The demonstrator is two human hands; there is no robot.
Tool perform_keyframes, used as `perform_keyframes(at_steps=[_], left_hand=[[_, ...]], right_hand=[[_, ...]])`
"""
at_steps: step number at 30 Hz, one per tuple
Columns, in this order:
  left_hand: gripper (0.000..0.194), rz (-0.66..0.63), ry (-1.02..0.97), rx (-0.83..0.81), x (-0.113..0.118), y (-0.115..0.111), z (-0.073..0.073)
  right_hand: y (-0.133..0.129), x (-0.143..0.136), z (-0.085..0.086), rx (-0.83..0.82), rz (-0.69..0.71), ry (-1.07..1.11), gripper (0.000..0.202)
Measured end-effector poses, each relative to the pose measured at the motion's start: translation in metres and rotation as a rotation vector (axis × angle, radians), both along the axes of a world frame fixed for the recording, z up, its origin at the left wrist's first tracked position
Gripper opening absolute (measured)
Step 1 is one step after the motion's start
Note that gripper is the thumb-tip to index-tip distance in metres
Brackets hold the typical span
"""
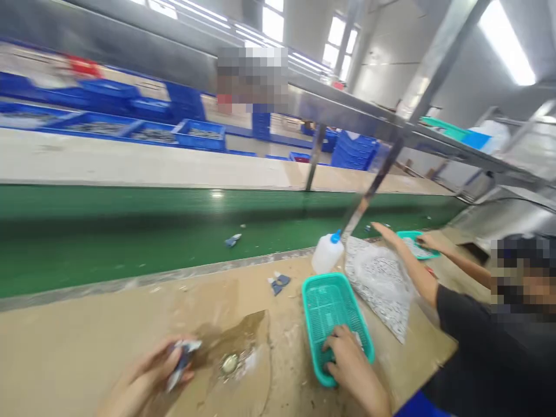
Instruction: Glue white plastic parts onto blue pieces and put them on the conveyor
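Note:
At the lower left, my left hand [152, 373] is closed around a small dark blue and white piece [185, 358], blurred by motion. My right hand [350, 365] reaches into the lower end of a green plastic basket [325, 307], fingers curled down; a small whitish item shows beside them, and whether they grip anything is hidden. Between my hands, a round pale metallic object [229, 364] sits on the brown work surface. Above the basket's left side lies another blue and white piece [280, 282].
A white bottle with a blue cap [326, 255] stands behind the basket. Beyond runs a green conveyor belt [174, 255] with scraps. At right, a person [478, 336] reaches toward the belt and a second green basket [434, 255]. A metal post [377, 174] slants overhead.

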State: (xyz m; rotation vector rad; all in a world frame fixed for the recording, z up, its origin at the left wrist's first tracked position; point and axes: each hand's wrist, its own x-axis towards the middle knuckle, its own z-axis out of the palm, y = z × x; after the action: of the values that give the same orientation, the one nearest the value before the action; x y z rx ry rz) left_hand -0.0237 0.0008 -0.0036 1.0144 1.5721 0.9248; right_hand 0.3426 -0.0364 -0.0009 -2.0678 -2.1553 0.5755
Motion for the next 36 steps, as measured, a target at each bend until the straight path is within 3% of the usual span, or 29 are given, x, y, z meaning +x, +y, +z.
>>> perform_keyframes(at_steps=[2, 4, 9, 14, 17, 23, 27, 30, 36], left_hand=[[0.047, 0.034, -0.015, 0.037, -0.018, 0.017, 0.007], [0.057, 0.156, 0.121, 0.182, -0.035, 0.047, 0.015], [0.041, 0.294, 0.516, 0.243, -0.062, 0.132, 0.028], [0.037, 0.299, 0.621, 0.205, -0.065, 0.184, 0.023], [0.037, 0.313, 0.677, 0.168, -0.068, 0.195, 0.017], [0.038, 0.363, 0.824, 0.175, -0.071, 0.190, 0.012], [0.042, 0.211, 0.873, 0.241, -0.051, 0.197, -0.001], [0.050, 0.124, 0.873, 0.252, -0.031, 0.208, -0.011], [0.028, 0.143, 0.805, 0.223, -0.020, 0.213, -0.014]], right_hand=[[0.006, 0.001, -0.008, -0.078, 0.020, -0.033, 0.034], [0.008, 0.003, -0.016, -0.078, 0.016, -0.044, 0.035], [0.004, 0.017, -0.033, 0.089, -0.065, -0.063, 0.048], [0.007, 0.031, -0.039, 0.044, -0.075, -0.030, 0.040], [0.008, 0.033, -0.038, 0.060, -0.041, -0.018, 0.038], [0.008, 0.033, -0.040, 0.132, -0.082, 0.145, 0.033], [0.004, 0.028, -0.037, 0.260, -0.228, 0.471, 0.045], [-0.002, 0.021, -0.027, 0.198, -0.342, 0.802, 0.054], [-0.018, 0.007, -0.002, 0.055, -0.523, 1.295, 0.060]])
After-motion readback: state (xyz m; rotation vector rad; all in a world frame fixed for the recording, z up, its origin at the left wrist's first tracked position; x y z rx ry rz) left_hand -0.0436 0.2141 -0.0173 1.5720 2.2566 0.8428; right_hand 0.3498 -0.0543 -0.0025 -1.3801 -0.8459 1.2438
